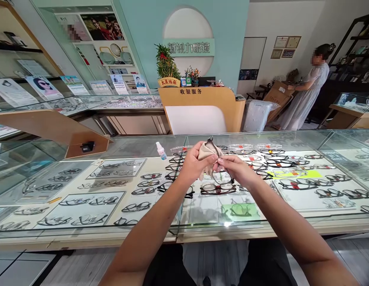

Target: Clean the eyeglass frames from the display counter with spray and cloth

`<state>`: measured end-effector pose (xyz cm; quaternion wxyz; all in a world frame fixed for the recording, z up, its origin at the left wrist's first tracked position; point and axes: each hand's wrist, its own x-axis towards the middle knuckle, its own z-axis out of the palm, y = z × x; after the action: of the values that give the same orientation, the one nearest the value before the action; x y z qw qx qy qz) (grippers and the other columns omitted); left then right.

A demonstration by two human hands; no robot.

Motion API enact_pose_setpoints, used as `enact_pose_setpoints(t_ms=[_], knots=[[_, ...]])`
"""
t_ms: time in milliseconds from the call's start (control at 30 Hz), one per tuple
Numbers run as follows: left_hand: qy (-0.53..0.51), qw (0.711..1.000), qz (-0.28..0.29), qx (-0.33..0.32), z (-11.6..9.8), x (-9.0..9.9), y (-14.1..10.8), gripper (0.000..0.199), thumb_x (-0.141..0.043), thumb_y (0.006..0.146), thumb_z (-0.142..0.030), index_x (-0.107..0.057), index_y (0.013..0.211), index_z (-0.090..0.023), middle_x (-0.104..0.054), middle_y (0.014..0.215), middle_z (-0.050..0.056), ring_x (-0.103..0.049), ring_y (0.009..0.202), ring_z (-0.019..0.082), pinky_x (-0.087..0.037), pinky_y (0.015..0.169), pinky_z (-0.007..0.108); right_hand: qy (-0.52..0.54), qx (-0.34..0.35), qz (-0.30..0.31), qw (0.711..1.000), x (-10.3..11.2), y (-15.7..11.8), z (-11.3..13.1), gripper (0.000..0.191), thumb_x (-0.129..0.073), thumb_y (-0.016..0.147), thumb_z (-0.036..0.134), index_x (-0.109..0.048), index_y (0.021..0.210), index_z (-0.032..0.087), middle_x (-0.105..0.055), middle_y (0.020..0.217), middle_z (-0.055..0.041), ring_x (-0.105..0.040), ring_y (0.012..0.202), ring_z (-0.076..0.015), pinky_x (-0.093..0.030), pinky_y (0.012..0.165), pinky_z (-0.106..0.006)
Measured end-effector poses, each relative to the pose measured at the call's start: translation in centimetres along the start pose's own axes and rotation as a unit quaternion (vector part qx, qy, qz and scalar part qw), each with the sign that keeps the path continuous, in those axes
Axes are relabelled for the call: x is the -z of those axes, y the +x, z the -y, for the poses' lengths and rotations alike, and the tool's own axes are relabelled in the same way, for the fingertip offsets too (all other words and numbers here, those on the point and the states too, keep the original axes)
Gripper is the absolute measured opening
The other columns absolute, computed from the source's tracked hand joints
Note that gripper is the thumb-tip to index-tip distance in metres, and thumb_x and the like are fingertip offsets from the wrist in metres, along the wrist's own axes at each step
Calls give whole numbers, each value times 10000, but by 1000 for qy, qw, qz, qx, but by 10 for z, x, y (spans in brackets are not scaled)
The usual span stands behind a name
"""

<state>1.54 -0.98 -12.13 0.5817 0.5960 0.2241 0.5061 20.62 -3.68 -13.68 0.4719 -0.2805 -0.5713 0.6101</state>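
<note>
just right of the picture's centre, eyeglasses (221,177) were held above the glass-topped table (202,236); one end was covered by a cloth (207,151) gripped in the nearly closed left hand (191,165), apparently for wiping, and the middle was pinched by the right hand (237,168), presumably for steadiness.

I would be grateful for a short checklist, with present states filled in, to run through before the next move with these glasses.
1. Cloth in the left hand, wrapped partly around one lens area: ok.
2. Glasses held by the right hand as well: ok.
3. Glasses held up above the display counter, not set down: ok.
4. Small bottle upright and apart from both hands: ok.
5. Other person well away from the hands, in the background: ok.
6. Lenses free of smudges: cannot tell; too small and partly covered.
</note>
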Motion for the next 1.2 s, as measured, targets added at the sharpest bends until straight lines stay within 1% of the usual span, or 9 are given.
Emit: enact_pose_setpoints(t_ms=[167,267,467,633,800,867,967,1067,1200], knots=[[35,992,-109,-48,0,-11,-3,521,-857,830,-646,-632,813,-176,-640,595,-23,-544,450,94,-416,455,218,-47,15,58,997,-7,-2,0,349,-777,945,550,-858,898,213,-757,908,-36,-622,867,-176,-463,877,-318],[17,989,-144,-35,4,-7,1,601,-795,831,-747,-653,766,-166,-646,596,-5,-571,491,97,-445,490,215,-47,21,42,998,-10,-3,3,361,-785,935,565,-858,888,214,-756,918,-37,-624,873,-178,-471,898,-320],[-159,973,-159,61,5,3,12,489,-847,850,-627,-737,968,-165,-796,866,73,-793,883,245,-635,770,319,66,13,-22,997,-5,-1,1,349,-836,881,565,-842,867,216,-750,899,-48,-652,837,-178,-523,822,-303],[-251,948,-163,111,0,5,16,365,-730,983,-503,-735,1069,-148,-824,1083,127,-791,1094,296,-624,1015,435,99,28,-37,994,2,0,2,330,-805,912,545,-816,860,219,-774,993,-71,-658,830,-179,-538,767,-301],[-295,941,-134,103,-6,4,16,365,-614,1049,-409,-723,1275,-145,-793,1284,154,-749,1229,331,-557,1132,522,-40,94,-72,992,2,-3,9,347,-701,984,577,-822,933,255,-785,1035,-68,-680,922,-226,-541,826,-366],[-304,942,-116,88,-7,2,15,393,-568,1071,-376,-691,1373,-155,-754,1386,153,-728,1277,324,-525,1171,527,-220,167,-126,953,0,-4,9,331,-652,1033,522,-818,961,245,-775,984,-68,-673,945,-239,-515,892,-398],[-307,942,-106,89,-5,-2,12,444,-547,1085,-361,-635,1477,-174,-701,1478,157,-703,1323,306,-499,1199,511,-519,231,-179,803,-9,-3,4,306,-572,1086,398,-790,997,202,-780,1056,-118,-651,1012,-284,-465,956,-458],[-304,944,-93,89,-2,-4,10,457,-559,1083,-378,-622,1508,-220,-681,1511,135,-691,1341,288,-515,1183,481,-689,212,-147,677,-21,-2,-5,327,-517,1110,350,-772,1021,167,-784,1135,-160,-622,1079,-326,-443,937,-476],[-291,950,-84,74,-3,-3,8,433,-590,1067,-440,-676,1444,-245,-673,1526,110,-679,1350,263,-553,1122,406,-757,193,-84,618,-32,-1,-16,318,-500,1118,304,-758,998,164,-775,1080,-146,-611,1045,-314,-426,921,-462]])
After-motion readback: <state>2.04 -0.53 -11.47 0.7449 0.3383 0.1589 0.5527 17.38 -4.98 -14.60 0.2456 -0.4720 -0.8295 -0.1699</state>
